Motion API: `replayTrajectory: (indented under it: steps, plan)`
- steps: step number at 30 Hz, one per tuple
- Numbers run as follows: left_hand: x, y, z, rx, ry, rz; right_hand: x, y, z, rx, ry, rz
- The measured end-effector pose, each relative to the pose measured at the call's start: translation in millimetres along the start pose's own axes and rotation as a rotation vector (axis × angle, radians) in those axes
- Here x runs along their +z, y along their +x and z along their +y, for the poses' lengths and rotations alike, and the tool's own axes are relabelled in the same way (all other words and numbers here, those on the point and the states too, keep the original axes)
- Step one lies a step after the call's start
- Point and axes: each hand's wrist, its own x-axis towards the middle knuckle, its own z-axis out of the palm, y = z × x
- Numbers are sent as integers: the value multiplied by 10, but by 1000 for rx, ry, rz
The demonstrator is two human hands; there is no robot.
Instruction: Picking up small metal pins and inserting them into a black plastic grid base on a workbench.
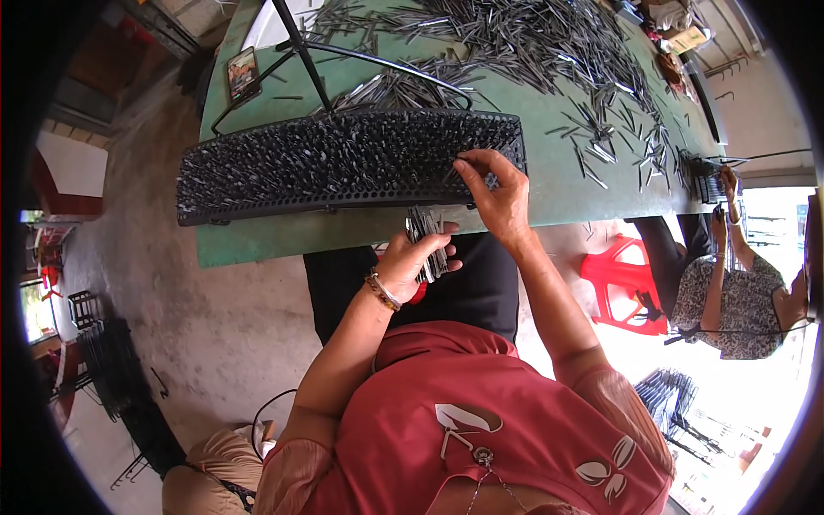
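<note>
A long black perforated rack (343, 199), packed with upright thin dark metal strips, lies along the near edge of the green table. Just below its rim, my left hand (410, 262) is closed around a bundle of thin metal strips (422, 232), palm upward. My right hand (498, 193) reaches over the right end of the rack. Its thumb and forefinger are pinched together among the strip tips; what they hold, if anything, blends into the dark strips behind.
Loose metal strips (532, 43) heap across the green table (549, 193). A black metal frame (300, 43) rises behind the rack, near a phone (243, 73). A red stool (622, 283) stands at right, where another person (730, 300) works at a small black rack (708, 182).
</note>
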Motion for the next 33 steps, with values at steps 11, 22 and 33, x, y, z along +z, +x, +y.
replayTrajectory:
  steps: [11, 22, 33]
  plan:
    - [-22, 5, -24, -11, -68, -49, 49, -42, 83, 15, -41, 133]
    - [-58, -10, -14, -23, -120, -64, 48, -51, 70, -93, -64, 94]
    - [-81, -7, -21, -11, -115, -89, 93, -65, 49, -220, -161, 24]
